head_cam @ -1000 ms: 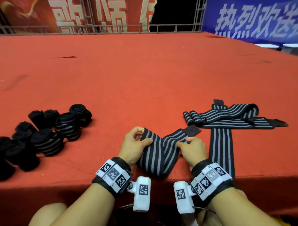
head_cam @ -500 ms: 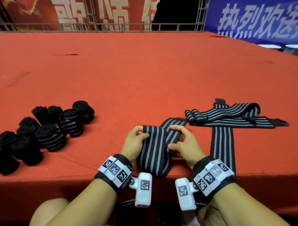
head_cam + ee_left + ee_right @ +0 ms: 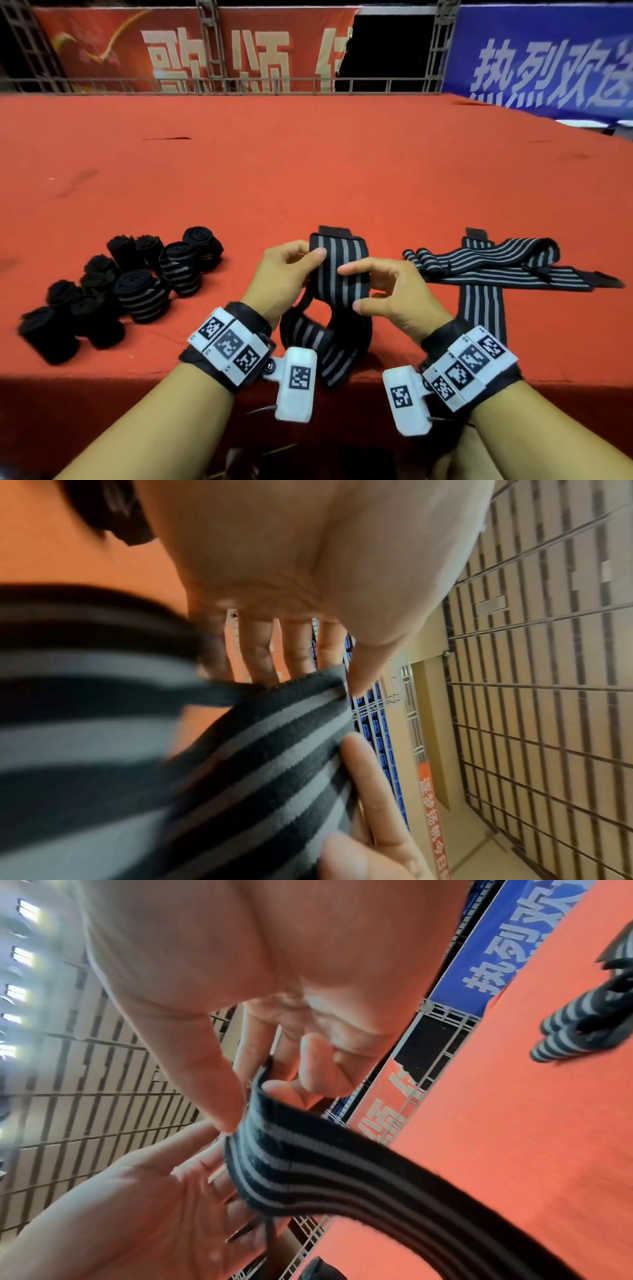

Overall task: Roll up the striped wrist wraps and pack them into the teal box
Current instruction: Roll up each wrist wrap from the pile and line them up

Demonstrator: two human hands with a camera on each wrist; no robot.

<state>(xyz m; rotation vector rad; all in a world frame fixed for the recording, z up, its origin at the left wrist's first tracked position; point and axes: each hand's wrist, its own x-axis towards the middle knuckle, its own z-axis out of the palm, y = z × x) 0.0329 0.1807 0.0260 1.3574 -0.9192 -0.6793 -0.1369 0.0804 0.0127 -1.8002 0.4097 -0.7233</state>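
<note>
A black wrist wrap with grey stripes (image 3: pixel 339 267) is held upright between both hands above the red table's front edge. My left hand (image 3: pixel 310 253) pinches its left edge near the top. My right hand (image 3: pixel 349 274) pinches its right edge with thumb and forefinger. The rest of the wrap loops down and hangs over the table edge (image 3: pixel 329 353). The left wrist view shows the wrap (image 3: pixel 257 750) under my left thumb (image 3: pixel 356 674). In the right wrist view my right hand (image 3: pixel 246 1104) pinches the wrap's end (image 3: pixel 308 1164). No teal box is in view.
Several rolled wraps (image 3: pixel 144 281) stand in a cluster at the left of the red table (image 3: pixel 308 171). Flat unrolled striped wraps (image 3: pixel 496 270) lie crossed at the right. Banners and metal railing (image 3: pixel 239 85) line the far edge.
Both hands have raised the wrap's end off the table and turned it upright. Its tail now hangs in a loop over the front edge.
</note>
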